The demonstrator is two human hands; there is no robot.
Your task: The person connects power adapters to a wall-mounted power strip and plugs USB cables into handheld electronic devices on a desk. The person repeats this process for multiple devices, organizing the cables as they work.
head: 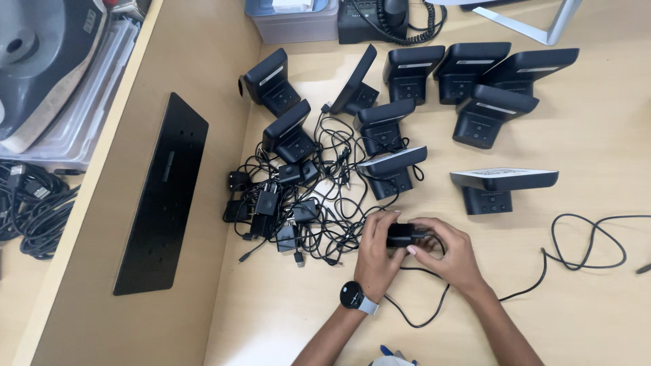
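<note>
Two hands, left hand (377, 254) and right hand (449, 252), clasp one black adapter (400, 234) over a pale wooden bench (597, 312), beside tangled cables (305, 203) and black docks (434, 95).

cable tangle (298, 203) left of hands, stands (475, 81) behind

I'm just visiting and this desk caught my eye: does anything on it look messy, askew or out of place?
Yes. The heap of black cables and plug adapters left of the hands is one knotted tangle. The black devices stand unevenly, facing different ways. Both hands, left hand and right hand, hold one black adapter; its cable trails loosely to the right.
</note>
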